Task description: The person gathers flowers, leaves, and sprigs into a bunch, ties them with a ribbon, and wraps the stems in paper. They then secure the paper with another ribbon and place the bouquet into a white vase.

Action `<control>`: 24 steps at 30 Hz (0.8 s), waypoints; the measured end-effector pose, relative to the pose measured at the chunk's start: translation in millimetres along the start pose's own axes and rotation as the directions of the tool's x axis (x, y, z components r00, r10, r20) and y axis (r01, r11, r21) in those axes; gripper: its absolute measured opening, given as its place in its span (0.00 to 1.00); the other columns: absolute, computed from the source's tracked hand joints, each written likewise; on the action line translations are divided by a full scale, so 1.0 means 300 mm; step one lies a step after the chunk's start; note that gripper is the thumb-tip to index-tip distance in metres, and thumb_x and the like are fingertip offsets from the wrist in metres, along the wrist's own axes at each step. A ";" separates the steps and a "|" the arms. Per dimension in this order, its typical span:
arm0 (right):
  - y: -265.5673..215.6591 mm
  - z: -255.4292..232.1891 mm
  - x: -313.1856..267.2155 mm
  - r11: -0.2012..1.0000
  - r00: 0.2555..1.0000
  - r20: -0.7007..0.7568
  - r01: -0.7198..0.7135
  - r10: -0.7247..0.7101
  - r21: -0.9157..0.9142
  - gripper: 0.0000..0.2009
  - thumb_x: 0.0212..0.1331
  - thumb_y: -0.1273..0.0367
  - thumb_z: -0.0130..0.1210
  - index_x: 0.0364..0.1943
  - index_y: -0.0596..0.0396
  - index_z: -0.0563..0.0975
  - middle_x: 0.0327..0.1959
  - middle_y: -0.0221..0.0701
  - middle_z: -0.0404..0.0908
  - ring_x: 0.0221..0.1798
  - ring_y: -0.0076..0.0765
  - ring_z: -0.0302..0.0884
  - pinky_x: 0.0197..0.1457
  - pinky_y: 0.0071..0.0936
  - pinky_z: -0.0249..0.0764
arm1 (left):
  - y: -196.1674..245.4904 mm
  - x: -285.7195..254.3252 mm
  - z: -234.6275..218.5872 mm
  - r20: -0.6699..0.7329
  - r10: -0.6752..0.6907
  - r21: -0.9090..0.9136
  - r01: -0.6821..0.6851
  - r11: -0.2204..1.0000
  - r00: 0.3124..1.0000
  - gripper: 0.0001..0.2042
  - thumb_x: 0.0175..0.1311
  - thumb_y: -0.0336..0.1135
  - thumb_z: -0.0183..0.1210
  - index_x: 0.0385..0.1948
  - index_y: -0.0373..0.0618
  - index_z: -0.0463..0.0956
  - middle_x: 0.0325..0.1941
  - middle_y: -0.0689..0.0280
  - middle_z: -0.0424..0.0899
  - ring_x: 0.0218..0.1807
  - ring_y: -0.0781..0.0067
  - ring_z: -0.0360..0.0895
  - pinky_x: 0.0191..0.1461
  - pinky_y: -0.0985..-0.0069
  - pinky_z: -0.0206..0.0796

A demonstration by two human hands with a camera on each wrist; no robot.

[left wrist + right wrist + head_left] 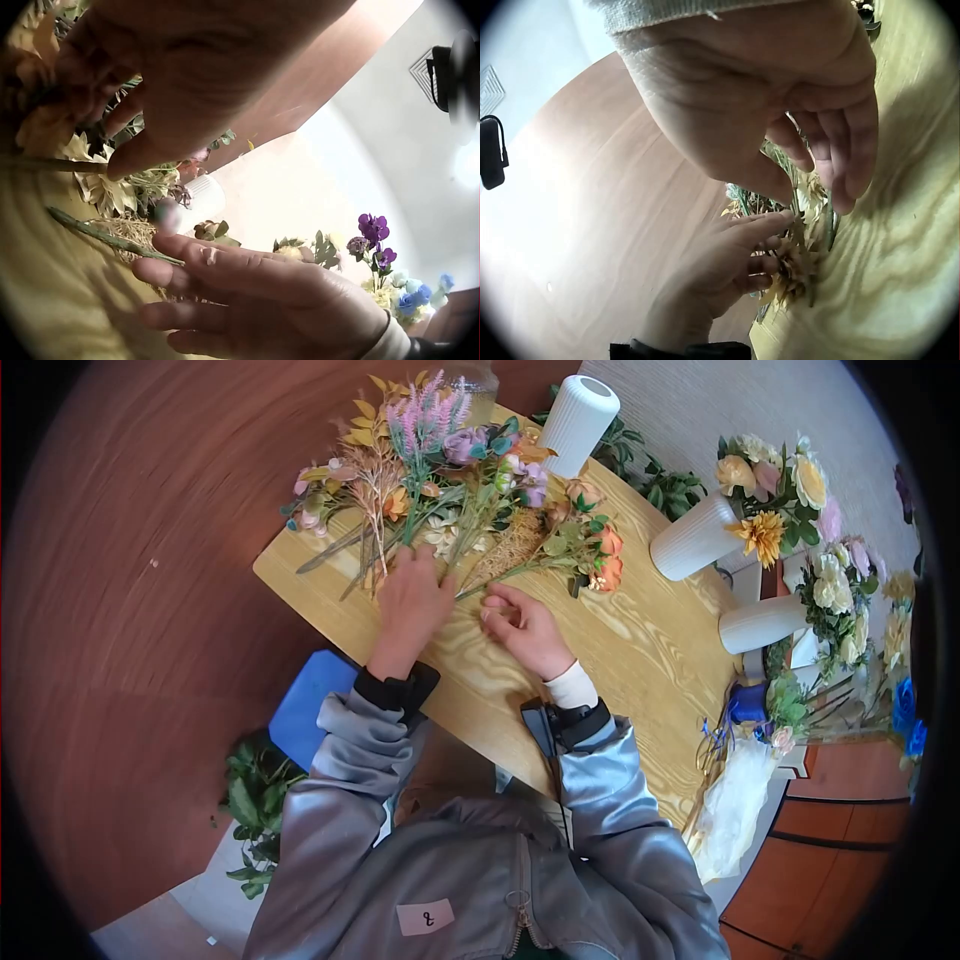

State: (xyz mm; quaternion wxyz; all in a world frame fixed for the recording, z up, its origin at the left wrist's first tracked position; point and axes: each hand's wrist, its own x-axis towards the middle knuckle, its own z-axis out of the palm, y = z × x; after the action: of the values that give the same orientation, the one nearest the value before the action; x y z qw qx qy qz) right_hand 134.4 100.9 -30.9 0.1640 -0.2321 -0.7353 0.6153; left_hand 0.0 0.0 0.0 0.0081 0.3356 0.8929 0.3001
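Two grey sleeves point(625, 800): nearest to us, each with a black wrist device point(585, 725) at the cuff; the jacket point(470, 890) runs out of frame below.
Right hand point(525, 628): above the wooden table, fingers loosely bent and parted from the thumb; we see no grip. In the left wrist view a green stem point(112, 236) passes behind its fingertips, so we cannot tell whether they touch.
Left hand point(410, 600): back upward, fingers reaching down among the stems; tips hidden in the head view. Its own wrist view shows it in deep shade, thumb at a stem's end; whether it pinches anything, we cannot tell.
Wooden table point(640, 650): under both hands, its far side partly covered.
Loose flowers point(465, 447): heaped on the table at and beyond the hands; pink spikes point(425, 420), orange roses point(608, 545) and a straw-coloured bunch point(510, 545) can be picked out. Stems overlap too much for us to count.
Filled white vases point(695, 540): two, to the right; their outer blooms fade into the dark lens rim.
Bare white vase point(580, 425): beyond the heap, inside unreadable.
Glass jar point(480, 400): farthest, top cut off, lower part behind flowers.
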 end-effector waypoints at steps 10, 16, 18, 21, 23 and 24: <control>0.017 -0.010 0.017 0.999 1.000 -0.018 -0.003 0.002 -0.039 0.22 0.48 0.68 0.54 0.49 0.64 0.68 0.36 0.35 0.75 0.25 0.23 0.70 0.32 0.20 0.69 | -0.019 0.030 0.023 0.139 -0.005 0.038 0.000 0.999 0.990 0.11 0.47 0.42 0.57 0.28 0.47 0.75 0.22 0.61 0.75 0.31 0.58 0.74 0.35 0.67 0.66; -0.009 -0.031 0.003 0.989 0.999 -0.017 -0.042 0.040 -0.144 0.17 0.54 0.71 0.49 0.47 0.65 0.68 0.26 0.26 0.74 0.25 0.15 0.69 0.28 0.14 0.67 | -0.001 0.014 -0.014 0.072 -0.048 -0.149 0.058 0.987 0.996 0.10 0.52 0.41 0.54 0.29 0.44 0.74 0.16 0.63 0.72 0.22 0.65 0.71 0.27 0.70 0.61; -0.017 -0.035 0.003 0.977 0.998 -0.050 -0.042 0.032 -0.209 0.15 0.54 0.70 0.49 0.45 0.64 0.71 0.24 0.25 0.74 0.23 0.15 0.68 0.27 0.14 0.66 | 0.027 0.005 -0.045 0.157 -0.071 -0.185 0.100 0.978 0.985 0.10 0.54 0.40 0.51 0.32 0.46 0.74 0.24 0.56 0.78 0.31 0.52 0.75 0.34 0.63 0.65; -0.055 -0.034 -0.001 0.964 0.996 -0.059 -0.085 0.072 -0.253 0.14 0.55 0.69 0.48 0.44 0.62 0.71 0.26 0.25 0.75 0.24 0.15 0.69 0.27 0.14 0.66 | 0.016 -0.014 -0.021 0.032 0.051 -0.258 -0.041 0.965 0.998 0.08 0.56 0.37 0.51 0.28 0.41 0.72 0.13 0.60 0.68 0.16 0.66 0.66 0.22 0.71 0.55; -0.046 -0.019 0.010 0.994 0.999 -0.037 -0.021 0.017 -0.106 0.14 0.56 0.68 0.48 0.44 0.62 0.71 0.27 0.25 0.75 0.24 0.16 0.69 0.27 0.14 0.67 | 0.026 -0.029 -0.023 0.029 0.063 -0.259 -0.054 0.965 0.998 0.08 0.56 0.36 0.51 0.29 0.41 0.72 0.13 0.60 0.68 0.16 0.66 0.65 0.22 0.71 0.55; -0.043 -0.011 0.017 0.998 0.999 -0.018 0.043 -0.043 0.043 0.14 0.57 0.68 0.48 0.45 0.61 0.71 0.28 0.25 0.75 0.24 0.16 0.69 0.28 0.14 0.67 | 0.033 -0.036 -0.027 0.023 0.070 -0.258 -0.062 0.964 0.997 0.08 0.57 0.36 0.50 0.30 0.40 0.71 0.12 0.59 0.67 0.15 0.65 0.65 0.21 0.71 0.54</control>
State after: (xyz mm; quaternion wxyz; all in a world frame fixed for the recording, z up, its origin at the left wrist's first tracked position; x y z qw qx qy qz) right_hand 129.9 104.7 -17.7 0.1885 -0.2180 -0.7252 0.6253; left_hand 12.7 -4.9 9.9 0.0558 0.3660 0.8344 0.4082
